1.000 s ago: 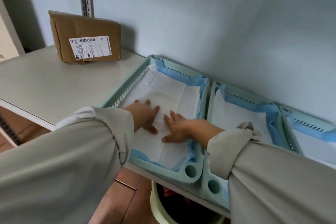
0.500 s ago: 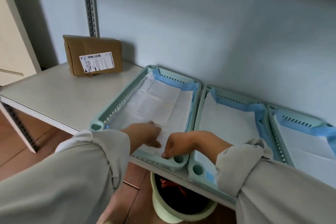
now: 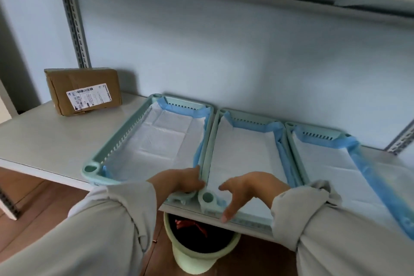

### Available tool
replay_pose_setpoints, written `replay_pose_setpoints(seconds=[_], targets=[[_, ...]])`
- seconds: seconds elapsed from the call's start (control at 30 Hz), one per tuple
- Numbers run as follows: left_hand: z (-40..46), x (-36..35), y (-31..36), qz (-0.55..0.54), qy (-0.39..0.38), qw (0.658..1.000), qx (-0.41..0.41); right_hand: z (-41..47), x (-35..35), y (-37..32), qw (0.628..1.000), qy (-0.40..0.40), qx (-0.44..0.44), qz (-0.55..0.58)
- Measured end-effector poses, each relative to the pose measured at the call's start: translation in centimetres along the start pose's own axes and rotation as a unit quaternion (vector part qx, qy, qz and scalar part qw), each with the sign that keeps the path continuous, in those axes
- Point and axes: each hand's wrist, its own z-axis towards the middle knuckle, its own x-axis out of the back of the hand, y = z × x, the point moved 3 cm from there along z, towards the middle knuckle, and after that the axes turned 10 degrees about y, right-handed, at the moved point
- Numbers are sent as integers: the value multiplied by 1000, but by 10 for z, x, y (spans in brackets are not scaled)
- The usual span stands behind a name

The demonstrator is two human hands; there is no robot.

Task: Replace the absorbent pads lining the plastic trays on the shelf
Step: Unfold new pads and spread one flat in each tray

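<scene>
Pale blue wall fills the background behind a white shelf (image 3: 44,141), with an upper shelf cut off along the top edge. Three mint plastic trays are set side by side on the shelf: the left tray (image 3: 107,150), the middle tray (image 3: 209,141) and the right tray (image 3: 313,133), whose near end is blurred and cut off at the frame's right. Each is lined with a white absorbent pad (image 3: 161,141) edged in blue. A cardboard box (image 3: 83,89) is stood at the back left, well apart from the trays. A green bin (image 3: 197,260) is seen below the shelf, partly hidden by the shelf edge. The left hand (image 3: 179,181) is curled over the near right corner of the left tray; its fingertips are hidden. The right hand (image 3: 248,190) is held spread and relaxed over the middle tray's near end, its thumb pointing down past the rim; whether anything is gripped cannot be told.
</scene>
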Motion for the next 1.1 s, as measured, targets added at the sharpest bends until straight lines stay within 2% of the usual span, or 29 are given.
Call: replay_pose_setpoints(seconds=[0.1,0.17,0.3,0.53,0.63,0.73,0.8,0.87,0.97,1.03,1.1], targets=[[-5,-3,3,-13,17,1000,-5,-18,-23,9,999,-30,-10,16],[-7,-1,2,-19,23,999,-14,-23,-30,11,999,-9,-4,49],[-4,-1,-2,-32,-8,999,-15,-24,-33,15,998,11,-9,55],[-2,1,5,-29,-52,998,36,-14,-37,16,997,36,-27,55],[2,11,16,24,-61,997,45,-21,-30,24,993,63,-43,91],[12,20,46,123,48,991,-22,-37,-12,43,981,147,-72,104],[10,16,70,122,88,985,-82,-48,-2,60,971,193,-96,100],[1,2,93,128,77,979,-139,-59,-4,85,959,228,-136,97],[-10,-30,103,163,39,971,-169,-78,-26,129,931,266,-227,105],[-18,-48,99,183,27,968,-170,-91,-47,150,917,250,-274,149],[-27,-59,92,191,15,969,-156,-98,-69,157,923,190,-285,177]])
